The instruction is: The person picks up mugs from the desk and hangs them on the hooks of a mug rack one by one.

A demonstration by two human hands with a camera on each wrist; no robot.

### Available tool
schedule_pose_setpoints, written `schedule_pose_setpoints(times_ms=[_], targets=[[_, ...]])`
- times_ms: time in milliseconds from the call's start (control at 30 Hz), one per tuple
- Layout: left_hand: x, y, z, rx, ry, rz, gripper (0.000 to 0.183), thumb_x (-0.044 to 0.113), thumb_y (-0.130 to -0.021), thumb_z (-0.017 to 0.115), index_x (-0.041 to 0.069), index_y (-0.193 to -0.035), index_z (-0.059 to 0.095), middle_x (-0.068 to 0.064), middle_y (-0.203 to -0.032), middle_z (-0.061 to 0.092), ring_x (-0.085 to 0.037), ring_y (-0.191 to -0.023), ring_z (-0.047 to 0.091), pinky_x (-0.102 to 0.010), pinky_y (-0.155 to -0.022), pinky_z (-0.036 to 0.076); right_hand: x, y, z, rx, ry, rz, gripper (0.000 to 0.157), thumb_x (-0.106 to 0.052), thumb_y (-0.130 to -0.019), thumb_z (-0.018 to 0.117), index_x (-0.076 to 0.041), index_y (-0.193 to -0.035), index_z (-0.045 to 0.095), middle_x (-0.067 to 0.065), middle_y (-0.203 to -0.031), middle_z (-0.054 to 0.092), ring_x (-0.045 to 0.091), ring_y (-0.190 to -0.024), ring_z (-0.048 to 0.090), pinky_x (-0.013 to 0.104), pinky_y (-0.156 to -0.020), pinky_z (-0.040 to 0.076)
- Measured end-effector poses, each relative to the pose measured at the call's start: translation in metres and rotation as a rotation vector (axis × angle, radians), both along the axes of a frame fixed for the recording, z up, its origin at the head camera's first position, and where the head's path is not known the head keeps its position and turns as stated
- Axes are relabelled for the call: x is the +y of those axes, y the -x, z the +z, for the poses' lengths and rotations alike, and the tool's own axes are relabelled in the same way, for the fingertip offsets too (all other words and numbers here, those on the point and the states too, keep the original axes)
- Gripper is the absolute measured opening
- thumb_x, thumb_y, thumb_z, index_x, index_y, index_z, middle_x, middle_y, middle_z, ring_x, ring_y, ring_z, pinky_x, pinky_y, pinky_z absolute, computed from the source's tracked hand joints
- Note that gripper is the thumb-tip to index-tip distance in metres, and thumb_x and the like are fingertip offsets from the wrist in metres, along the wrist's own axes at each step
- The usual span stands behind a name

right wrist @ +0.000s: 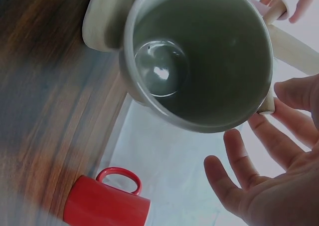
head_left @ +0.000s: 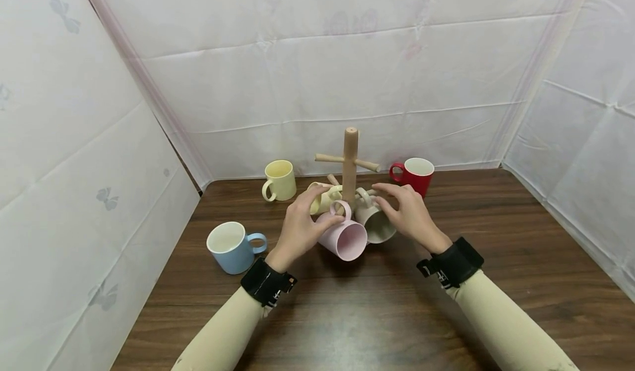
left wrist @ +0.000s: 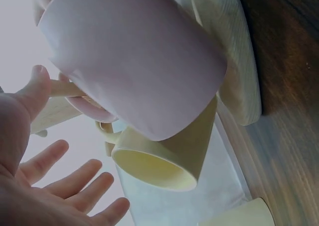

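A wooden mug tree (head_left: 350, 167) stands between my hands. A pink mug (head_left: 329, 234) hangs by its handle on a lower peg, its mouth tilted toward me. My left hand (head_left: 301, 225) is beside it, fingers spread and holding nothing; in the left wrist view the thumb (left wrist: 36, 91) is at the peg's tip. Beyond the pink mug hangs a pale yellow mug (left wrist: 157, 168). To the right a grey-green mug (right wrist: 199, 61) hangs tilted, and my right hand (head_left: 410, 211) is beside it with fingers extended. Whether those fingertips touch mug or peg, I cannot tell.
A light blue mug (head_left: 234, 252) stands upright at the left, with another yellow mug (head_left: 283, 184) behind it. At the back right stands a red mug (head_left: 418, 182). Two upper pegs (head_left: 329, 157) carry no mug. White sheeting (head_left: 317, 73) encloses the table.
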State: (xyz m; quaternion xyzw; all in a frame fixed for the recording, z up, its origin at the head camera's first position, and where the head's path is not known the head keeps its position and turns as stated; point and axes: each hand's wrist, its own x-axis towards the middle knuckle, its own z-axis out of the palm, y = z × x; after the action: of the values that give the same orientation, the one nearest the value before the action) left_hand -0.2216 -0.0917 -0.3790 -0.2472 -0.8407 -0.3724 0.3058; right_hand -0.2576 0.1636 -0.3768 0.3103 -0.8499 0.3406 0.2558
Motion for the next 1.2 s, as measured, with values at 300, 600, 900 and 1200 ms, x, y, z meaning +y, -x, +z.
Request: schedule_pose_setpoints(times_ms=[300, 600, 900, 1200], targets=[[-0.007, 0.000, -0.004, 0.067, -0.024, 0.052, 0.040, 0.039, -0.067, 0.079, 0.011, -0.093, 0.068, 0.002, -0.097, 0.065, -0.015, -0.096, 0.054, -0.038, -0.083, 0.043, 0.000, -0.009, -0.002, 0.023, 0.015, -0.018, 0.029, -0.018, -0.085, 0.065, -0.013, -0.114, 0.065, 0.000, -0.103, 0.067, 0.023, -0.079, 0.052, 0.038, -0.062, 0.040], [-0.012, 0.002, -0.006, 0.044, -0.024, 0.092, 0.031, 0.035, -0.071, 0.078, 0.013, -0.092, 0.070, 0.004, -0.092, 0.067, -0.018, -0.087, 0.058, -0.035, -0.077, 0.046, -0.003, -0.020, -0.006, 0.045, 0.028, -0.024, 0.031, -0.017, -0.086, 0.065, -0.013, -0.116, 0.064, 0.001, -0.109, 0.065, 0.019, -0.081, 0.050, 0.039, -0.061, 0.042], [-0.014, 0.002, -0.007, 0.002, -0.045, 0.124, 0.022, 0.029, -0.076, 0.076, 0.013, -0.090, 0.071, 0.006, -0.088, 0.067, -0.012, -0.083, 0.057, -0.037, -0.073, 0.049, -0.007, -0.033, -0.011, 0.069, 0.071, -0.020, 0.031, -0.017, -0.086, 0.064, -0.014, -0.117, 0.063, 0.000, -0.113, 0.064, 0.016, -0.082, 0.050, 0.039, -0.060, 0.044], [-0.015, 0.005, -0.010, -0.005, -0.060, 0.131, 0.012, 0.024, -0.080, 0.072, 0.014, -0.085, 0.069, 0.005, -0.081, 0.066, -0.009, -0.078, 0.060, -0.036, -0.067, 0.050, -0.012, -0.039, -0.018, 0.061, 0.088, -0.032, 0.035, -0.018, -0.087, 0.061, -0.016, -0.122, 0.060, -0.003, -0.118, 0.060, 0.013, -0.083, 0.048, 0.036, -0.058, 0.043]])
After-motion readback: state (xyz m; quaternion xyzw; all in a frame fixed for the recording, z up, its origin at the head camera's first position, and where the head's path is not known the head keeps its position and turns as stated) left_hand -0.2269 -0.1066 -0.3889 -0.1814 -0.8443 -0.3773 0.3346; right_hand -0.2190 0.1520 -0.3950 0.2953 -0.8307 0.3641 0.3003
